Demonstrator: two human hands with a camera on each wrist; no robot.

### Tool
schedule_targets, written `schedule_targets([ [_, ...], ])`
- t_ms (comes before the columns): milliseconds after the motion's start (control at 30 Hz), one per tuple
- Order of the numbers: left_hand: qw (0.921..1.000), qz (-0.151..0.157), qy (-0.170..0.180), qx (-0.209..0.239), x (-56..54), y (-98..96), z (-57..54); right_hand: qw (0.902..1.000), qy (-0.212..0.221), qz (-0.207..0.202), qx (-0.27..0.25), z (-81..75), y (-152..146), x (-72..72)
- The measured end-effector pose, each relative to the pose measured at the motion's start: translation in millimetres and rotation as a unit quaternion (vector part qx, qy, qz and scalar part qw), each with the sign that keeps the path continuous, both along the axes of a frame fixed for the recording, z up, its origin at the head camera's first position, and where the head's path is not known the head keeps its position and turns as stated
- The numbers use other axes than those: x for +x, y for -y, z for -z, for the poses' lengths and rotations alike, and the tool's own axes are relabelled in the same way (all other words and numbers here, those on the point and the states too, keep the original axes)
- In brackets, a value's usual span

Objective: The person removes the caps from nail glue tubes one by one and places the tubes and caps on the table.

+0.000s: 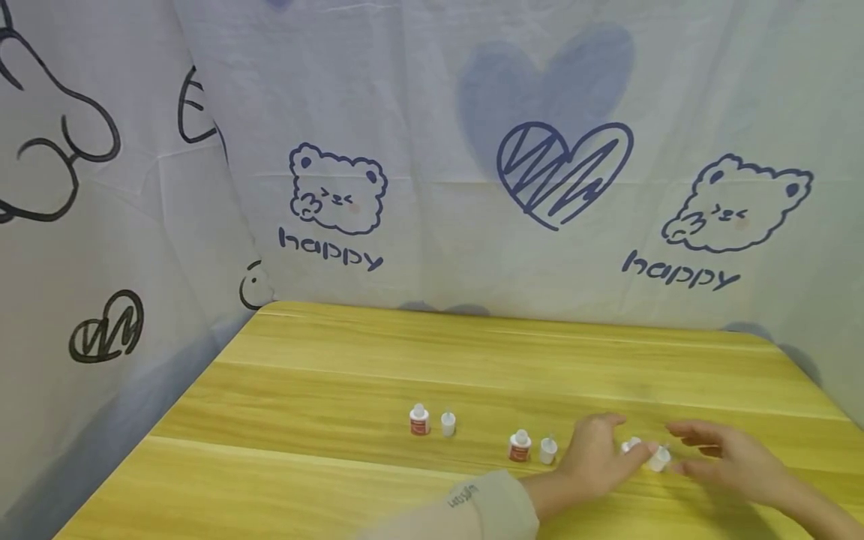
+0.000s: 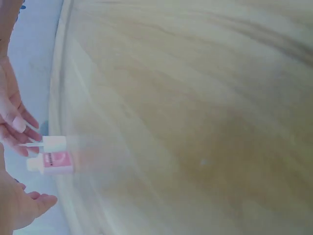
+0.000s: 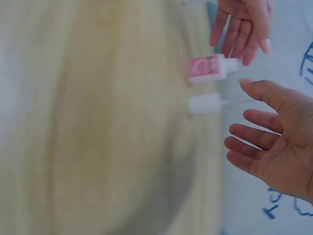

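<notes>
A small white bottle [image 3: 206, 67] with a pink-red label stands with its nozzle bare. Beside it is a white cap [image 3: 204, 104] with a thin stem pointing up. My left hand [image 1: 597, 457] is on the bottle's side, fingers spread and relaxed, its thumb covering part of the bottle in the head view. On the cap's side is my right hand [image 1: 732, 457], palm turned inward and fingers loosely extended. Both wrist views show gaps between the fingers and the two items, and neither hand grips anything.
Further left on the wooden table [image 1: 324, 405] stand two more bottles, a middle one [image 1: 520, 445] and a left one [image 1: 419, 420]. To the right of each is a stemmed cap, the middle cap [image 1: 548, 450] and the left cap [image 1: 448, 424]. A printed cloth [image 1: 432, 112] hangs behind.
</notes>
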State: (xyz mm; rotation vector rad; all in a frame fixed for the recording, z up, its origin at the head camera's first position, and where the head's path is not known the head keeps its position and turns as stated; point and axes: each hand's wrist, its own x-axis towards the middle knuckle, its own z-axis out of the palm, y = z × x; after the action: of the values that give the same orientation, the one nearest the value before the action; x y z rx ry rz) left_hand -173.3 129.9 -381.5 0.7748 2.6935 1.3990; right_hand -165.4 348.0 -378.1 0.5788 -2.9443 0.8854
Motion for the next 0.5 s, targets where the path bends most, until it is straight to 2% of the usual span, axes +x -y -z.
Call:
schedule_targets([
  [100,0.9993,0.034,0.012,0.001,0.6,4.5,-8.8,0.9993,-0.006,0.018,0.031,-15.7,5,-1.9],
  [233,0.998,0.059,-0.011,-0.021,-2.7,12.8,-23.5,0.9961,-0.067,0.042,0.038,-30.7,19,-4.5],
  [367,0.9954,0.04,-0.078,-0.037,-10.8,22.0,-36.1,0.9894,-0.128,0.06,0.031,-42.1,36,-7.2],
  [500,0.9944,0.013,-0.099,-0.035,-19.8,34.0,-43.4,0.9809,-0.18,0.071,0.025,-48.2,52,-11.3],
])
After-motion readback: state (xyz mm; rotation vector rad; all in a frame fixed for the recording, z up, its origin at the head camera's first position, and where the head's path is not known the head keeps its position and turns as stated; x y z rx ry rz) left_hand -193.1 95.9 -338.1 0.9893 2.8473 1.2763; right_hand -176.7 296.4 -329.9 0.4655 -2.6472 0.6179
